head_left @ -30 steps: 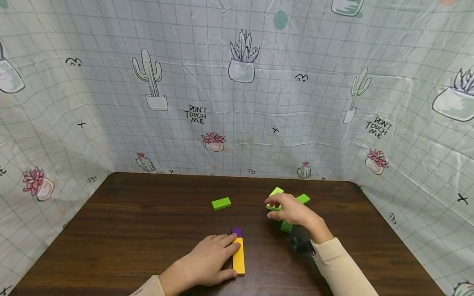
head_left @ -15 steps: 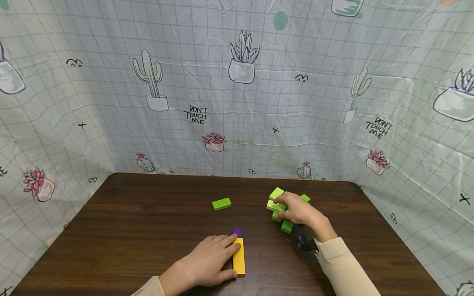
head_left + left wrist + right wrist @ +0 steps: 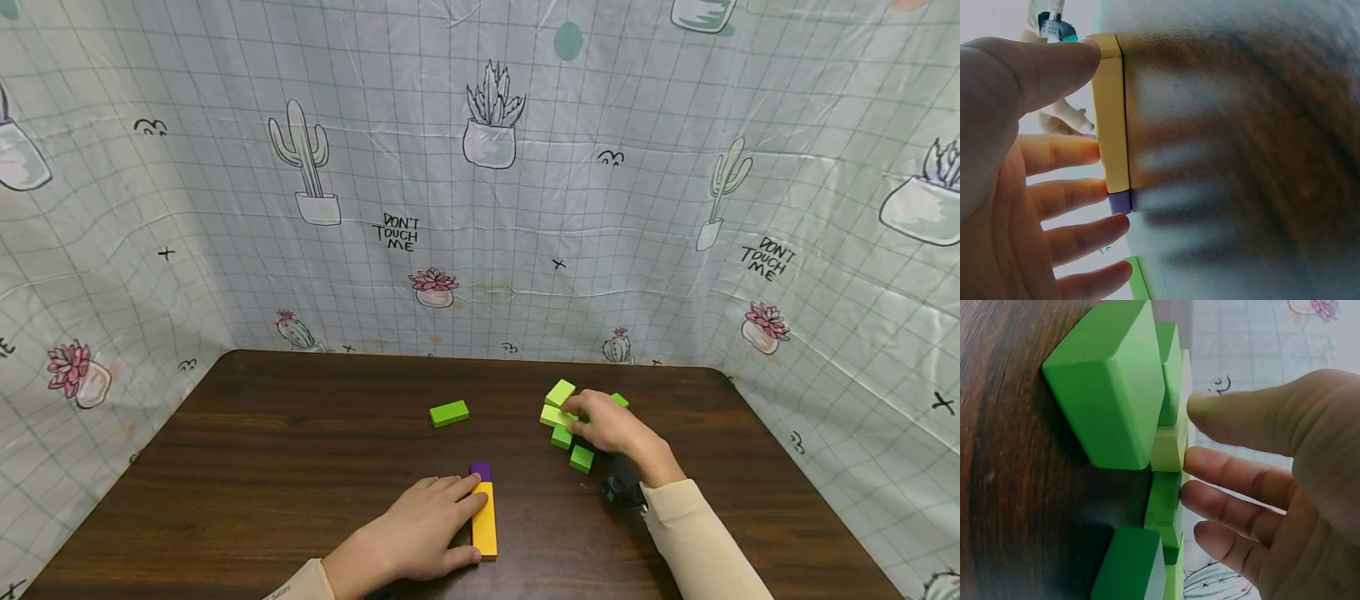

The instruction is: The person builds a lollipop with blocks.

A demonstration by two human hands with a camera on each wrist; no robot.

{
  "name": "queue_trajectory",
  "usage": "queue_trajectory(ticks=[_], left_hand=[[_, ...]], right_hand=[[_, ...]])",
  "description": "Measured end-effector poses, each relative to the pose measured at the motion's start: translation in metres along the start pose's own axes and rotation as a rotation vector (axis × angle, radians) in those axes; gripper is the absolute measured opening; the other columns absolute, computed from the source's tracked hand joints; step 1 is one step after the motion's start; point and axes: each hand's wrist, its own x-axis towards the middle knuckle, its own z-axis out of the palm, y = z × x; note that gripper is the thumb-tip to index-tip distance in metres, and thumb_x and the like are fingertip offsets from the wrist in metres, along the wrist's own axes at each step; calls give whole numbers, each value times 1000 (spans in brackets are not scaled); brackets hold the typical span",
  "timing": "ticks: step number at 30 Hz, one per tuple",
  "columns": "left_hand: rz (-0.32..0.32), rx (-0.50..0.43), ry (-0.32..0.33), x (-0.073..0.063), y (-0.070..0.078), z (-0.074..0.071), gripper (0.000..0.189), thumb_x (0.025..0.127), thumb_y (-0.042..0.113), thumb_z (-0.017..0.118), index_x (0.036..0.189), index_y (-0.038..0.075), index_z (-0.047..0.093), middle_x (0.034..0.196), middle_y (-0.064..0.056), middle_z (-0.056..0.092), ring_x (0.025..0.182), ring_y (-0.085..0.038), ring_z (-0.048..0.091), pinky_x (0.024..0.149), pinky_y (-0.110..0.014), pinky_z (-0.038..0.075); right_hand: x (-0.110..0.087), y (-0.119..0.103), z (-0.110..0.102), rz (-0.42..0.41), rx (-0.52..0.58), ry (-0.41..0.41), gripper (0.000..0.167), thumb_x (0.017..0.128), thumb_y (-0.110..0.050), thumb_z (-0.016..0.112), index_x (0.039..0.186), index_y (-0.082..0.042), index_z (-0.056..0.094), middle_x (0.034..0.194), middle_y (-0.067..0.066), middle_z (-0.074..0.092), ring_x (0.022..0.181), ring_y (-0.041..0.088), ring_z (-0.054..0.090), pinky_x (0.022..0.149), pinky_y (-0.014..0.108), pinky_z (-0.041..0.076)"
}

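My left hand (image 3: 420,529) rests on the table beside a long yellow block (image 3: 485,525), fingers extended. Its thumb touches the block's near end and fingertips meet its side in the left wrist view. A purple block (image 3: 481,472) shows beyond the far end. Over a cluster of green blocks hovers my right hand (image 3: 611,425), thumb and fingers apart. Its fingertips are at the tops of the blocks in the right wrist view; firm contact is hard to tell. Nearest are a light green block (image 3: 553,416) and a mid-green block (image 3: 562,437). The hand partly hides the cluster.
Another light green block (image 3: 560,392) lies at the cluster's far side, a darker green block (image 3: 581,459) at its near side. One green block (image 3: 448,414) lies apart, left of the cluster. A printed curtain (image 3: 495,250) surrounds the dark wooden table (image 3: 262,450).
My right hand has shifted slightly right over the cluster, its thumb and fingers drawing closer, uncovering more of the light green and green blocks. The left hand stays in place.
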Motion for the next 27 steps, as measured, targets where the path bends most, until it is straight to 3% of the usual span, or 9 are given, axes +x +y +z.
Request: queue_trajectory(ticks=[9, 27], left_hand=[[6, 1, 5, 0, -1, 1, 64, 90, 55, 56, 140, 16, 49, 149, -7, 39, 130, -26, 43, 104, -46, 37], [-1, -6, -14, 0, -1, 1, 65, 90, 57, 55, 141, 17, 48, 150, -6, 37, 131, -25, 43, 104, -47, 36]], right_hand=[[-1, 6, 4, -42, -5, 50, 27, 84, 2, 68, 111, 1, 68, 107, 13, 65, 96, 32, 61, 79, 44, 50], [4, 4, 9, 25, -2, 63, 25, 87, -5, 68, 111, -7, 70, 107, 7, 65, 106, 33, 54, 89, 48, 44]])
